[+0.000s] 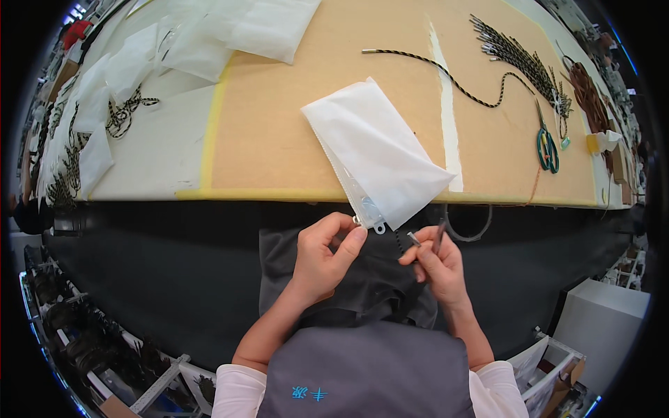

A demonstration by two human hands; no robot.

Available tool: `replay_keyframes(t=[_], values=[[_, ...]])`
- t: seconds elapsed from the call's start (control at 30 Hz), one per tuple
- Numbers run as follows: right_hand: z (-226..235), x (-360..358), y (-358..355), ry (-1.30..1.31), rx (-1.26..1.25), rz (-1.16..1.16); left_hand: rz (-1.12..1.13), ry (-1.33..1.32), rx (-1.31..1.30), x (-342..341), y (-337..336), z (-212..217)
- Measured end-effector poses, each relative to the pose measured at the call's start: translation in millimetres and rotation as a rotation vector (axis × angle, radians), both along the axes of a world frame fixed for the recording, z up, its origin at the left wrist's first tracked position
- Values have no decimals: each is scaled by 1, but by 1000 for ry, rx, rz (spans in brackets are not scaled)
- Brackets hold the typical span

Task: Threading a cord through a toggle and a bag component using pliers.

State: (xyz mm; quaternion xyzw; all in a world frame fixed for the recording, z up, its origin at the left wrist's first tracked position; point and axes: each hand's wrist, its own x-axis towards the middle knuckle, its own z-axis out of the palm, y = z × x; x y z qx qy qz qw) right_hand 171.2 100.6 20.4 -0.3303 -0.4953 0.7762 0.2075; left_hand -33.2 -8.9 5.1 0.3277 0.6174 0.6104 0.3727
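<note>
A white zip pouch [376, 150] lies slanted over the table's near edge, its opening corner hanging toward me. With finger and thumb, my left hand [326, 252] pinches that corner beside a small clear zip slider [380, 228]. Just right of it, my right hand [439, 265] is closed around a slim dark metal piece [439, 238]; whether it is a tool cannot be made out. A short silvery tip [413, 239] sticks out by those fingers. From under the pouch, a thin dark cord [399, 242] runs down to the right fingers.
On the tan tabletop [279, 139] lies one black patterned cord [456, 80] with metal ends. A bundle of such cords [519, 59], green-handled scissors [546, 146] and brown cords [591, 94] lie at the right. More white pouches [268, 31] and loose cords [124, 111] are at the left.
</note>
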Motion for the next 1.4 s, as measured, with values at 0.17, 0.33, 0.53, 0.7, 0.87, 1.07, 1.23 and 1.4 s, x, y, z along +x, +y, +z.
replay_keyframes(t=[0.17, 0.33, 0.53, 0.7, 0.87, 1.07, 1.23, 1.4], values=[[-22, -21, -14, 8, -260, -69, 9, -146, -66, -1, -1, 1], [-27, -46, -23, 69, -484, -78, 171, -139, 42, 10, 7, 3], [-32, -52, -31, 312, -726, -67, 242, -137, 101, 14, 14, 13], [-33, -61, -26, 240, -624, -76, 198, 436, 99, 2, 14, 15], [-35, -64, -25, 345, -711, -74, 57, 689, 136, -7, 14, 30], [-30, -67, -26, 278, -651, -91, 26, 617, 186, -7, 14, 26], [-40, -62, -26, 330, -620, -72, 10, 560, 113, -5, 17, 28], [-33, -52, -43, 35, -43, -252, 144, 484, 148, -6, 13, 36]])
